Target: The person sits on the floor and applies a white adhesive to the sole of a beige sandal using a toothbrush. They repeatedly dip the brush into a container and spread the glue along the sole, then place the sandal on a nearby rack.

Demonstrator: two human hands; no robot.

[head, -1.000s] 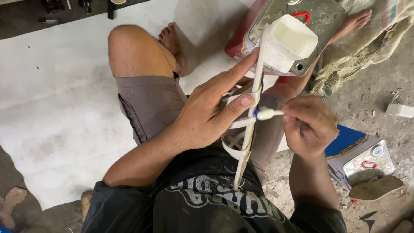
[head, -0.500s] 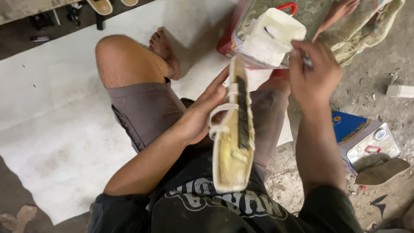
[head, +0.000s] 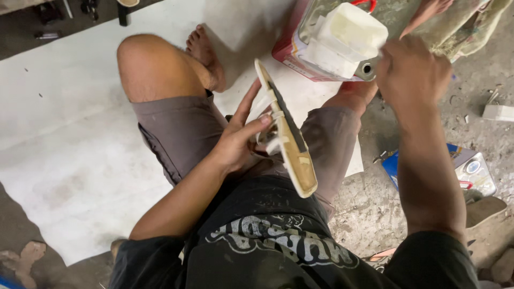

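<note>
I sit on the floor with my left knee raised. My left hand grips a cream sandal sole by its white straps and holds it on edge over my lap, dark inner face turned right. My right hand is stretched forward with its fingers closed. It is at the right side of a white plastic tub that stands on a metal can. The hand is blurred; a blue tip of the small brush shows just past its knuckles.
A white sheet covers the floor to the left. A blue and silver tin lies on the rough concrete at right, with a tan sandal below it. Cloth is bunched at top right beside a white block.
My right hand went from the sole in my lap up to the white tub, taking the brush along. My left hand turned and tilted the sole, showing its dark face.
</note>
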